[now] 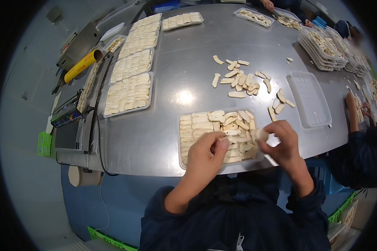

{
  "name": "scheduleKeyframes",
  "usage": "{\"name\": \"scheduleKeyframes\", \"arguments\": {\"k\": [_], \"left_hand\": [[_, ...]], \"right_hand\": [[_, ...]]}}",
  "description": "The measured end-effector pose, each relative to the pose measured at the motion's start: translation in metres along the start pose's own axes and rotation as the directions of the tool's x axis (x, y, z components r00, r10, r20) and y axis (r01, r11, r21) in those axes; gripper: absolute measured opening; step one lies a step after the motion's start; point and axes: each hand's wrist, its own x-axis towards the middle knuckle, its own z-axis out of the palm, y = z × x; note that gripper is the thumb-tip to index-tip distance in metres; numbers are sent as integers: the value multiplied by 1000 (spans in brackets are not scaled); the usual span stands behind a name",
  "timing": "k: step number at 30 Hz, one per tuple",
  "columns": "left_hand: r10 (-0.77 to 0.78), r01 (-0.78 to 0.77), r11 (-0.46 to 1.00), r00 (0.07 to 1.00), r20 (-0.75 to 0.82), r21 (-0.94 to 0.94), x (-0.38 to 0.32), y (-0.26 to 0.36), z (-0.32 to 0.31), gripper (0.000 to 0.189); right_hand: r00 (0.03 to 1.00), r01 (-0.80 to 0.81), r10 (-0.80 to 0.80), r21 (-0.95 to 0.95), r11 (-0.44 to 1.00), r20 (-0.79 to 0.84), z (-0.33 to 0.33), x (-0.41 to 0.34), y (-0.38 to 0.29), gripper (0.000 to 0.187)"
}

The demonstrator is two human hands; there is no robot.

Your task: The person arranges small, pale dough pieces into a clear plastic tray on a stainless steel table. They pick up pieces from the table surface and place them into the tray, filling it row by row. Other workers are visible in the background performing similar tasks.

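In front of me a clear plastic tray holds pale mushroom slices. On its left they lie in neat overlapping rows; on its right they are looser, and a few show dark spots. Above the middle of the tray is my left hand, thumb and forefinger nearly together; whether a slice sits between them is unclear. My right hand pinches a blurred, pale mushroom slice over the tray's right edge. Beyond the tray, a loose pile of mushroom slices is spread on the steel table.
Several filled trays line the table's left side. A vacant plastic tray lies at right, below stacked trays. Co-workers' hands are at work on the right and far side. A weighing scale and black cable stand left.
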Motion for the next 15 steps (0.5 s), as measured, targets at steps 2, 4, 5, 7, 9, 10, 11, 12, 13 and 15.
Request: {"name": "scheduleKeyframes", "arguments": {"k": [2,4,5,7,9,10,11,12,13,15], "left_hand": [[-177,259,912,948,264,-319,-4,2,1,13],[-161,262,892,946,283,-368,-4,-5,7,20],[-154,264,881,944,290,-392,-5,-8,9,24],[-170,260,893,950,262,-366,-5,-12,5,24],[-189,275,887,949,251,-370,-7,-14,1,25],[-200,290,875,946,256,-388,-8,-14,-1,26],[-211,305,862,942,261,-405,-9,-15,-3,26],[-196,285,878,947,255,-384,-10,-18,-4,27],[-182,265,894,951,249,-362,-12,-21,-5,27],[-160,243,906,954,253,-347,-13,-24,-8,26]], "right_hand": [[992,59,-60,13,998,108,7,12,-27,36],[979,117,-121,34,993,166,13,18,-38,36],[973,131,-135,35,991,187,16,20,-41,36],[965,133,-140,46,990,223,20,22,-43,36],[959,107,-119,60,992,257,24,23,-43,36],[956,96,-114,82,992,270,26,24,-43,35],[953,84,-110,103,991,284,29,24,-42,34],[948,73,-107,123,990,299,30,25,-42,33],[941,62,-104,138,988,321,32,25,-42,33],[927,39,-97,164,986,364,34,27,-41,31]]}}
